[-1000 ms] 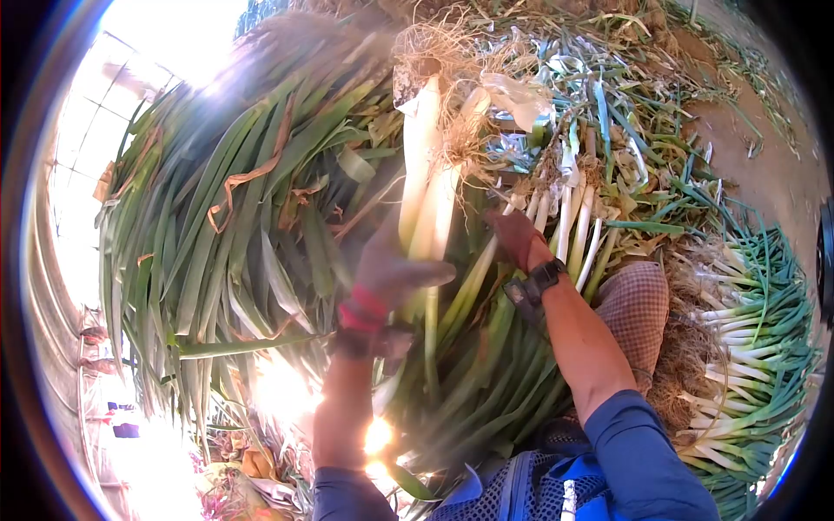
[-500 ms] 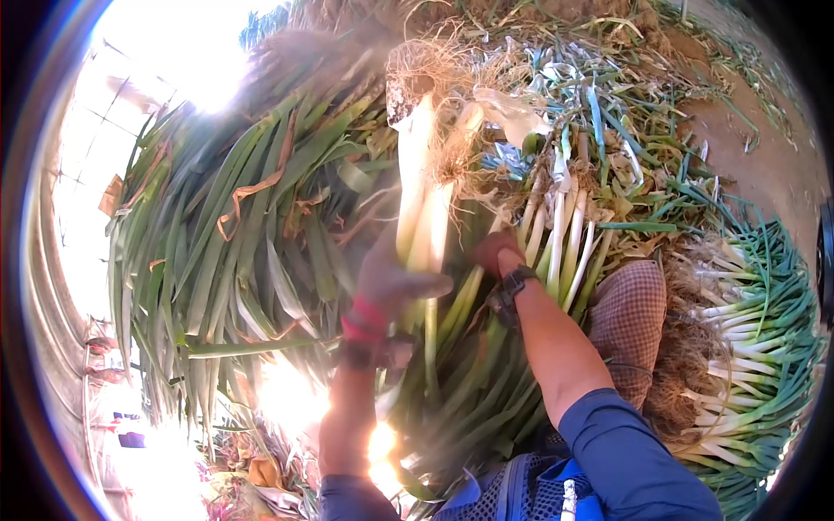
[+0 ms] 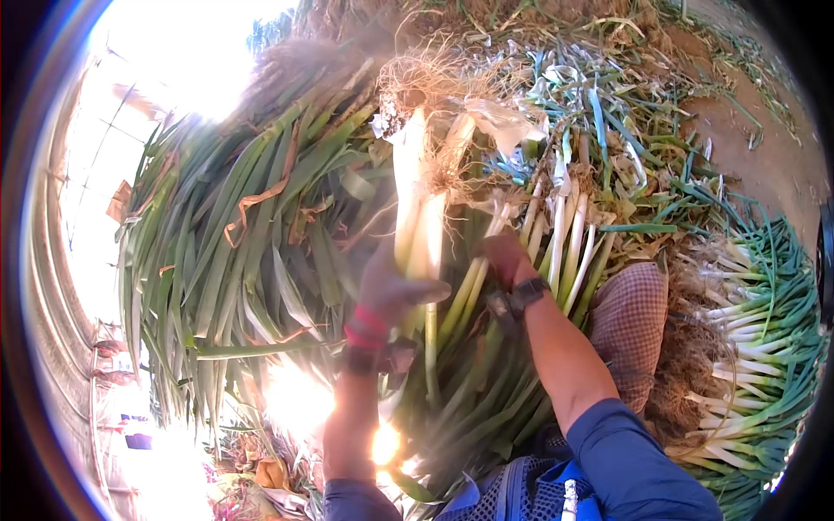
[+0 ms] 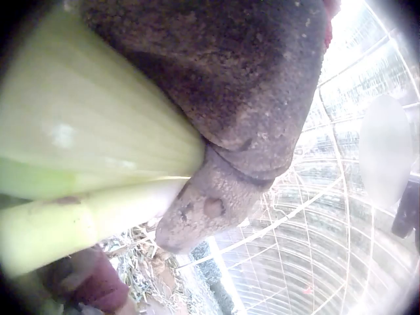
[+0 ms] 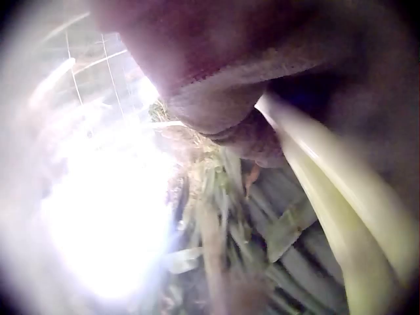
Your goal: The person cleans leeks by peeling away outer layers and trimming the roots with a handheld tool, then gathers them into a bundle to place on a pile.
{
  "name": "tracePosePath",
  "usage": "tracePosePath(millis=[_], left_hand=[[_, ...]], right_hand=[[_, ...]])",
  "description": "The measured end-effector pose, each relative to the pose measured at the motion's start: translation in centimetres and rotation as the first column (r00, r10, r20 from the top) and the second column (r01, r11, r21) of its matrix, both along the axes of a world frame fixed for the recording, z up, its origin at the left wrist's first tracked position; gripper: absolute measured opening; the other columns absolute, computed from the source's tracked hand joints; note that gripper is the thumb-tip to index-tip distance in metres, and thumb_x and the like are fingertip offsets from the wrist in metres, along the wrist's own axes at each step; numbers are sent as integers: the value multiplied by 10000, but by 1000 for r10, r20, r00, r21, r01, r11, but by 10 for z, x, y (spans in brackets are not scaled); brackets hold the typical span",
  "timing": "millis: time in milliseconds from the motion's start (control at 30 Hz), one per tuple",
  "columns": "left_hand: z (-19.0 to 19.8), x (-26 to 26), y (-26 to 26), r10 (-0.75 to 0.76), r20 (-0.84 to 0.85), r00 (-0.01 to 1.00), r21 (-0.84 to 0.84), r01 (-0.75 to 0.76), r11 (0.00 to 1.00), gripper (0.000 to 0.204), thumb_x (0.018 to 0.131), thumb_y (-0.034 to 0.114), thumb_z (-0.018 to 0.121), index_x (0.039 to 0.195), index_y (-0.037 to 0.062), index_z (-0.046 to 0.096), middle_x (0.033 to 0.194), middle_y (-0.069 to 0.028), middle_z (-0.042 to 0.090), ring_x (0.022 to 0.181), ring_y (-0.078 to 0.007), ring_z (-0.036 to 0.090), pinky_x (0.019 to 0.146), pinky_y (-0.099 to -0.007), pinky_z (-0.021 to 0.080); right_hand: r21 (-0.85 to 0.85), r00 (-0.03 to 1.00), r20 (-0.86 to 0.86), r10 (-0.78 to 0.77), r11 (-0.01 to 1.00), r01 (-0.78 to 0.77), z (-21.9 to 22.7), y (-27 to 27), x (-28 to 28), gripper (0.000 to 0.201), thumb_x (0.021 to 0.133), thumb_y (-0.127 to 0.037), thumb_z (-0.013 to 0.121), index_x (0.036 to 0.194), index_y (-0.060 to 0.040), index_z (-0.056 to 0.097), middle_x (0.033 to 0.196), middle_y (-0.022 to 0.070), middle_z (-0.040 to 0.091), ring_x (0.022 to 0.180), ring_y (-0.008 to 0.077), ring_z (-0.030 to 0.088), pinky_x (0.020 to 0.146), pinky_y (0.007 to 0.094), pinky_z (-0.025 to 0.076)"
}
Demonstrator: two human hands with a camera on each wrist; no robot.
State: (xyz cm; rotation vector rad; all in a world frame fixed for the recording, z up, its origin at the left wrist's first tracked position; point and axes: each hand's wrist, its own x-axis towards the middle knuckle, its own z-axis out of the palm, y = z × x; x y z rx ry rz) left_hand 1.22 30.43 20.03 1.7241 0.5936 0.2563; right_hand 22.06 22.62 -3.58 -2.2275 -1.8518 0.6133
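Observation:
In a grey work glove, my left hand (image 3: 391, 282) grips a small bunch of thick green onions (image 3: 410, 187), roots up and white stems upright. Its fingers and thumb wrap the pale stalks (image 4: 98, 125) in the left wrist view. Lower and to the right, my right hand (image 3: 506, 258) wears a reddish glove. It holds slim green onion stalks (image 5: 341, 197) in its curled fingers, as the right wrist view shows. Just beyond this hand lie more white stems (image 3: 569, 234) with their roots. Long green leaves (image 3: 478, 382) spread below both hands.
A large heap of leafy green onions (image 3: 252, 226) fills the left side. On the right, a row of trimmed green onions (image 3: 751, 339) lies beside a knee in checked cloth (image 3: 630, 326). Loose leaf scraps (image 3: 625, 113) cover the ground ahead. Strong sunlight glares at the left.
My right hand has shifted down and slightly left, and holds stalks lower beside the bunch. The left hand keeps its grip, and the bunch's root end sits a little lower in the view.

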Motion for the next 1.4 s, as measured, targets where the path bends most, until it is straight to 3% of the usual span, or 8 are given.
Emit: tracePosePath(millis=[167,300,500,600,700,967,1267,1400], left_hand=[[-5,9,1,-21,57,998,-84,26,996,886,789,-169,764,1571,-11,379,1290,-156,663,1003,-246,760,846,-383,678],[-21,23,-6,-74,138,988,-151,95,984,893,784,-158,793,1572,-3,404,1376,-140,642,1106,-214,723,911,-358,650],[-17,21,-39,-160,-53,986,232,168,958,1089,790,123,941,1633,0,263,1430,-161,600,1154,-246,700,929,-379,624],[-14,12,-58,109,-115,987,754,15,657,1180,619,287,1037,1563,12,383,1288,-170,668,1065,-230,709,911,-371,598],[-14,-1,-53,145,-185,972,526,-26,850,886,657,246,1013,1363,0,538,1194,-119,708,1037,-196,708,888,-348,598],[-21,-49,-38,59,-122,991,136,-42,990,762,676,47,926,1338,-4,552,1078,-79,723,894,-155,713,765,-310,613],[-103,-94,-73,146,-162,976,668,-1,744,1014,653,203,950,1504,-38,454,1308,-210,675,1159,-293,689,988,-422,564],[-93,-101,-84,225,-235,945,693,1,721,1058,660,250,952,1540,-16,427,1354,-248,632,1237,-369,655,1036,-459,533]], right_hand=[[-127,-351,-920,177,711,691,85,-49,-34,323,942,-196,763,1211,-21,732,1066,28,737,985,166,668,889,318,527],[63,-531,-728,434,813,579,134,-61,-46,463,1059,-280,684,1435,-22,607,1349,54,671,1228,160,641,1076,332,490],[-20,-451,-840,301,815,580,145,-62,-56,535,1078,-298,652,1538,-59,524,1489,120,567,1385,221,558,1184,368,442],[756,660,-634,403,504,418,126,-60,-69,653,1060,-264,689,1601,-39,400,1399,128,584,1374,213,540,1151,337,443],[129,-209,-933,294,812,569,204,-82,-86,712,1043,-256,718,1605,-33,342,1349,85,587,1298,168,552,1088,316,472],[127,-355,-880,317,875,467,209,-77,-99,672,1022,-302,751,1558,-38,444,1434,58,597,1292,141,553,1139,342,438],[-23,-165,-959,231,517,856,165,-43,-19,699,1105,-516,512,1536,35,506,1589,169,528,1467,269,484,1262,358,304],[50,415,-729,-544,562,825,183,-48,60,534,1117,-395,505,1418,33,612,1146,228,759,1013,309,760,884,416,596]])
